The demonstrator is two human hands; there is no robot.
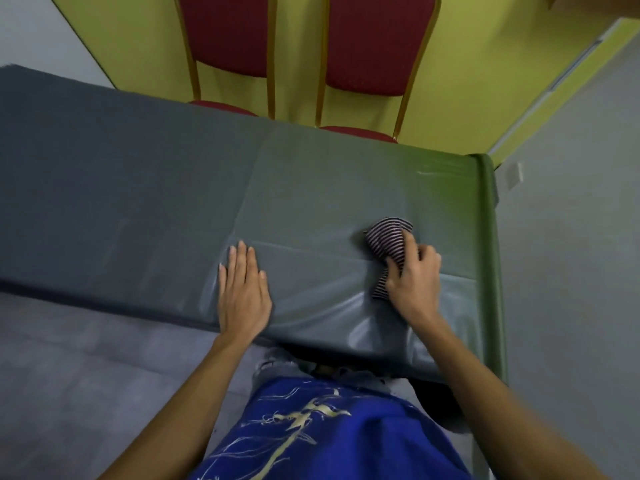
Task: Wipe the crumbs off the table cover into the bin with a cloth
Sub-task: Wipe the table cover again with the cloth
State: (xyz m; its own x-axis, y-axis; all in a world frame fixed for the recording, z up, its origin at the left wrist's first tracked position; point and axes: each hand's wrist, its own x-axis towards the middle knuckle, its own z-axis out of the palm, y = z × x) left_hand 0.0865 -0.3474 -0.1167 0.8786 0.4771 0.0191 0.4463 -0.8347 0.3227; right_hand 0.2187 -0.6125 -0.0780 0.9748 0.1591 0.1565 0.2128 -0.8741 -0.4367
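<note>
While left hand (242, 289) flat on table cover (156, 174), right hand (414, 275) grips cloth (386, 240)

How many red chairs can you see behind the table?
2. The left chair and the right chair stand side by side beyond the far edge of the table cover, seats partly hidden by it. Others may lie outside the frame.

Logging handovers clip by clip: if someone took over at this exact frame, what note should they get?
Left hand: flat, fingers straight, pressing the table cover near its front edge.
Right hand: grips the striped cloth, which rests on the cover toward its right end.
Bin: not in view. Crumbs: too small to make out.
Done: cloth in hand; how much is wiped cannot be told.
Left: sweep crumbs into the bin.
</note>
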